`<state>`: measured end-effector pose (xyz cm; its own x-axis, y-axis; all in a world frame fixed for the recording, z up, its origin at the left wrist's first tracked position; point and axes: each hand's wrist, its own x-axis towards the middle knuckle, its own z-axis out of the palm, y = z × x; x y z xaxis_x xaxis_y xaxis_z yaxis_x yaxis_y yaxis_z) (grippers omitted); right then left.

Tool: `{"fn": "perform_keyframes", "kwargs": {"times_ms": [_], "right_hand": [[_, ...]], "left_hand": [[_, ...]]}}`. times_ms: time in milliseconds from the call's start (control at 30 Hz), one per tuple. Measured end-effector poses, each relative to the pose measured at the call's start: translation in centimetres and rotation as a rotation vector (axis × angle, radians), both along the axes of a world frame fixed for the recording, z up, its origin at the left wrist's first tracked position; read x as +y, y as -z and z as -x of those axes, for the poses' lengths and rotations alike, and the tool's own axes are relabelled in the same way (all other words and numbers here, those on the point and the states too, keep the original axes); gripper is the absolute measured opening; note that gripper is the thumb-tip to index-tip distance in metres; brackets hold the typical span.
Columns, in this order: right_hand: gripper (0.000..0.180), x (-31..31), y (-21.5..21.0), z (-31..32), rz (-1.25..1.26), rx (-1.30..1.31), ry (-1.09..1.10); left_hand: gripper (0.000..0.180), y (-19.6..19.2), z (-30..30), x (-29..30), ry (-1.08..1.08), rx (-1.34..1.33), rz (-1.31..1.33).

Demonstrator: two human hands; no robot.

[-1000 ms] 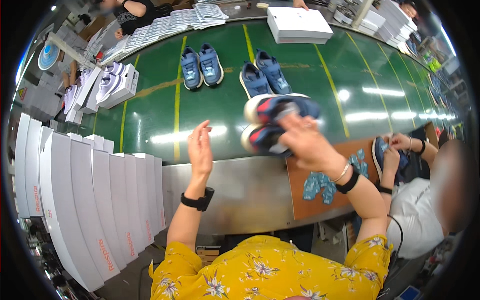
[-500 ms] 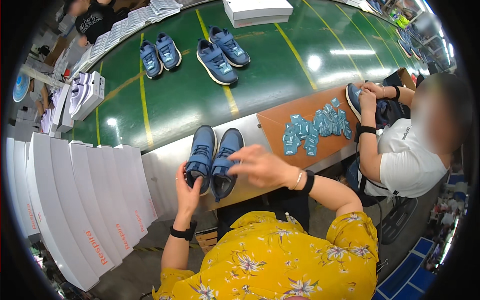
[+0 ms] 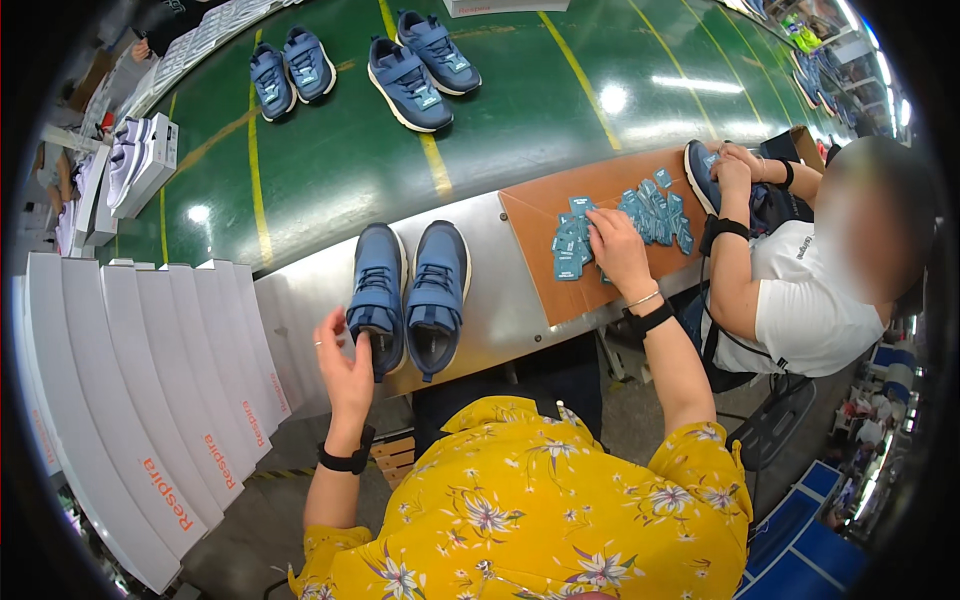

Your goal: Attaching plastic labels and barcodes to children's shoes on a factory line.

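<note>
A pair of blue sneakers stands side by side on the metal table edge: the left sneaker (image 3: pixel 377 290) and the right sneaker (image 3: pixel 437 285), toes pointing away from me. Beside the left sneaker's heel is my left hand (image 3: pixel 343 375), open, its fingers spread and its thumb at the heel opening. My right hand (image 3: pixel 622 252) reaches over a pile of small teal tags (image 3: pixel 570 245) on a brown board (image 3: pixel 530 215). Its fingers are stretched out, the tips at the tags, and no tag shows lifted in them.
White shoe boxes (image 3: pixel 150 400) stand in a row at the left. Two more pairs of blue sneakers (image 3: pixel 410 85) sit on the green, yellow-lined surface (image 3: pixel 330 180). At the right, a co-worker in a white shirt (image 3: pixel 800 300) handles another blue sneaker (image 3: pixel 703 178).
My right hand has left the right sneaker and moved right to the tags. My left hand has loosened from the left sneaker, its fingers now spread. The sneakers stand slightly farther apart.
</note>
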<state>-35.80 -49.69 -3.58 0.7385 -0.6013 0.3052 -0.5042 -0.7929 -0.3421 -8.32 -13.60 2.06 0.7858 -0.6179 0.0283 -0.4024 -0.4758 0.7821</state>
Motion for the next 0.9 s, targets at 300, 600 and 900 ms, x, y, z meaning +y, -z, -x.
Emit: {"fn": "perform_keyframes", "kwargs": {"times_ms": [300, 600, 900], "right_hand": [[0.025, 1.2, -2.3, 0.5, 0.227, -0.124, 0.119], [0.015, 10.9, -6.8, -5.2, -1.041, -0.681, -0.057], [0.022, 13.4, -6.1, -10.0, -1.437, -0.618, -0.143]], "left_hand": [[0.029, -5.4, 3.8, -5.0, 0.248, -0.366, 0.231], [0.038, -4.6, 6.9, -9.5, 0.37, 0.479, 0.326], [0.016, -3.9, 3.7, -7.4, 0.199, 0.358, 0.457]]}}
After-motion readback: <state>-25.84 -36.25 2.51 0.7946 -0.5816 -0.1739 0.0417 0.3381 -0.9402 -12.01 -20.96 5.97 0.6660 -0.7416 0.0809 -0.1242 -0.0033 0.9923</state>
